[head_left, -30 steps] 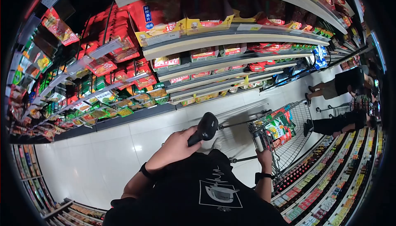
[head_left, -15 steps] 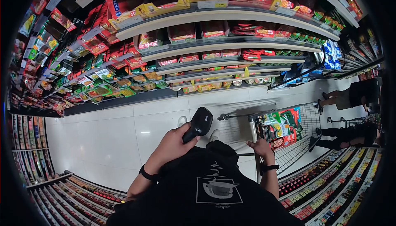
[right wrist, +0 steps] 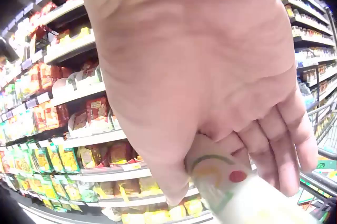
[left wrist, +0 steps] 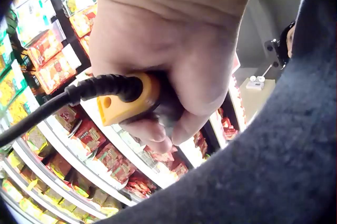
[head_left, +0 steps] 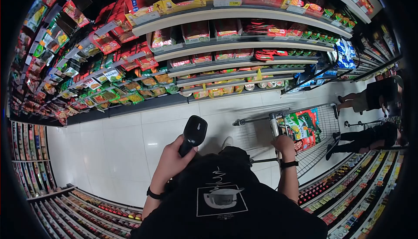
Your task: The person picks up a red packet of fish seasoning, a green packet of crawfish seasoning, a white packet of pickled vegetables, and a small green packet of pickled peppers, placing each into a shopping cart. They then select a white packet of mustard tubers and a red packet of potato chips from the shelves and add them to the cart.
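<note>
My left hand (head_left: 172,159) holds a black handheld scanner (head_left: 194,131), head up, in front of the black shirt. The left wrist view shows that hand (left wrist: 163,50) wrapped round the grip, with a yellow base (left wrist: 129,105) and a coiled black cable (left wrist: 102,87). At the shopping cart, my right hand (head_left: 284,146) is on the handle (head_left: 274,125). In the right wrist view, the pale handle (right wrist: 224,179) lies between the thumb and bent fingers of that hand (right wrist: 205,71). Red and green packets (head_left: 303,128) lie in the wire cart (head_left: 326,119).
Shelves (head_left: 244,49) of packaged food run along the far side, with hanging packets (head_left: 104,43) at left. More shelves (head_left: 344,191) stand near the lower right. Two people (head_left: 374,97) are beyond the cart, one beside another cart. White tiled floor (head_left: 109,143) lies between.
My left hand and the scanner have moved left and lower. My right hand, over the cart handle at first, showed its thumb spread beside it half a second ago and is now round it.
</note>
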The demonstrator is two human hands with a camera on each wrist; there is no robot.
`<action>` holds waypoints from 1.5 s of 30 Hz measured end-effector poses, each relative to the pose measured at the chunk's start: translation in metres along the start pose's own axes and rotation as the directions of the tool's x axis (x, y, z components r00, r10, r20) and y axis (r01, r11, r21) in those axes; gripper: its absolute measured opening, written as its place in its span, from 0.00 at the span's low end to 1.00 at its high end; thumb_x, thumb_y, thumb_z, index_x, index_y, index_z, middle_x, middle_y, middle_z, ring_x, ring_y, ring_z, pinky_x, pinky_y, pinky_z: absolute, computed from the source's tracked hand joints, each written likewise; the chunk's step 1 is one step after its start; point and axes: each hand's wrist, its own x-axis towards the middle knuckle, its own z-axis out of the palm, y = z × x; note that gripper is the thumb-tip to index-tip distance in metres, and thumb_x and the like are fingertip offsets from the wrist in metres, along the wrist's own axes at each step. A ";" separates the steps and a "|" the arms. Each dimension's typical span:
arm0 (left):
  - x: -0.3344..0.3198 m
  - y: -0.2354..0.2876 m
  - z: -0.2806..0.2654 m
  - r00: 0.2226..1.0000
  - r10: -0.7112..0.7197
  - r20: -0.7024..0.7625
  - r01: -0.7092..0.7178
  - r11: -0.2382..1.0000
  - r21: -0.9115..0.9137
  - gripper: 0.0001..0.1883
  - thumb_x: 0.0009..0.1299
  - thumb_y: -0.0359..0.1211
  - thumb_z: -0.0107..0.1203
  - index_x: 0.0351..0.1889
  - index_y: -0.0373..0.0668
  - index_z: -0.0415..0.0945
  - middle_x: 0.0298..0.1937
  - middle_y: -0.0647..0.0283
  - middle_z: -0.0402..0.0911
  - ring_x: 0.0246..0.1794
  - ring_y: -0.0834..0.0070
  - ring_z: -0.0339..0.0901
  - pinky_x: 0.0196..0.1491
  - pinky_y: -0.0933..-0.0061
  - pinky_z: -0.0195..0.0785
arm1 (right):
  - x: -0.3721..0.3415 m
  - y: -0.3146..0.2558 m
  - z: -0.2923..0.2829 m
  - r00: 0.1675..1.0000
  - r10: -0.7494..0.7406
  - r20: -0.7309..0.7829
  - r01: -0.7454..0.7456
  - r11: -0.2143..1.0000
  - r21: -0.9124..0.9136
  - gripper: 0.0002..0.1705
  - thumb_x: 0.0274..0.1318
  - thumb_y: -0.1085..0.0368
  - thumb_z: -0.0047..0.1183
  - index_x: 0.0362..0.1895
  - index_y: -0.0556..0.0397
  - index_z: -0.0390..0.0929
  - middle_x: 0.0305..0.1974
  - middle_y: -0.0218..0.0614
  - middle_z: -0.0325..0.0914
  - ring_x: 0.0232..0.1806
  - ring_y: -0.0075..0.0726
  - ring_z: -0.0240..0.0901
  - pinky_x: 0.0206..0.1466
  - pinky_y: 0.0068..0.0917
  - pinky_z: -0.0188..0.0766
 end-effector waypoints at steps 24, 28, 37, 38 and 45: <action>-0.037 -0.134 -0.154 0.991 -0.054 -0.126 0.038 0.991 -0.129 0.14 0.78 0.32 0.69 0.56 0.37 0.81 0.27 0.69 0.82 0.26 0.84 0.78 0.32 0.75 0.72 | -0.024 -0.296 -0.100 0.957 -0.267 -0.114 0.277 0.957 0.083 0.43 0.69 0.40 0.62 0.74 0.59 0.76 0.60 0.62 0.86 0.65 0.64 0.82 0.69 0.54 0.77; -0.024 -0.119 -0.141 0.967 -0.131 -0.217 0.086 0.975 -0.205 0.15 0.76 0.34 0.71 0.56 0.39 0.82 0.27 0.65 0.82 0.27 0.80 0.75 0.34 0.73 0.71 | 0.014 -0.308 -0.126 0.901 -0.425 -0.087 0.429 0.902 0.041 0.42 0.70 0.41 0.63 0.75 0.59 0.76 0.60 0.61 0.86 0.66 0.65 0.81 0.69 0.54 0.77; 0.028 -0.073 -0.107 0.928 -0.232 -0.291 0.155 0.952 -0.264 0.15 0.76 0.34 0.71 0.56 0.39 0.83 0.26 0.69 0.81 0.26 0.83 0.76 0.31 0.74 0.70 | 0.091 -0.326 -0.207 0.729 -0.665 -0.163 0.684 0.716 0.140 0.38 0.72 0.42 0.63 0.72 0.58 0.79 0.56 0.60 0.88 0.60 0.67 0.84 0.67 0.51 0.78; 0.034 -0.067 -0.102 0.923 -0.238 -0.303 0.155 0.949 -0.273 0.15 0.76 0.34 0.71 0.55 0.39 0.83 0.26 0.69 0.81 0.26 0.83 0.76 0.32 0.74 0.71 | 0.090 -0.333 -0.222 0.691 -0.700 -0.180 0.721 0.645 0.255 0.33 0.72 0.45 0.65 0.68 0.58 0.83 0.56 0.57 0.89 0.59 0.63 0.87 0.66 0.46 0.81; 0.054 -0.035 -0.077 0.899 -0.237 -0.368 0.118 0.941 -0.317 0.14 0.77 0.34 0.71 0.55 0.39 0.83 0.30 0.68 0.83 0.30 0.83 0.74 0.36 0.76 0.72 | 0.071 -0.393 -0.320 0.446 -0.836 -0.319 0.820 0.239 0.519 0.21 0.74 0.58 0.67 0.63 0.56 0.86 0.57 0.43 0.91 0.57 0.39 0.90 0.59 0.35 0.85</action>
